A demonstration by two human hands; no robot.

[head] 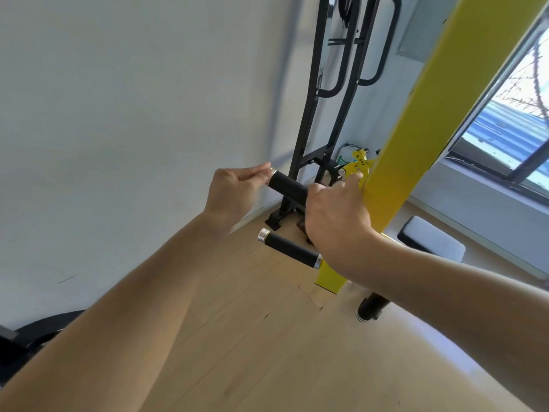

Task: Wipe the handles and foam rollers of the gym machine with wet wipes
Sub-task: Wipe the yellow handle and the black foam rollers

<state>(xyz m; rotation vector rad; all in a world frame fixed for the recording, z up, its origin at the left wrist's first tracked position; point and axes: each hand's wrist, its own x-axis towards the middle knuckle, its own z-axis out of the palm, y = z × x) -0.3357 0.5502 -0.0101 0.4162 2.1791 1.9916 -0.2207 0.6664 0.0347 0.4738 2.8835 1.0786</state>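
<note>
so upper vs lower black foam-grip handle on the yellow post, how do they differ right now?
The upper black foam-grip handle has both hands on it: left hand pinching its free end, right hand covering its post end. The lower black foam-grip handle is untouched, with both silver end caps showing. Both stick out leftward from the yellow post, roughly parallel.

2 bare forearms, left hand (234, 191) and right hand (337, 215); no sleeves, no gloves, no jewellery visible.

Gym room: yellow machine frame (430, 120)
</note>
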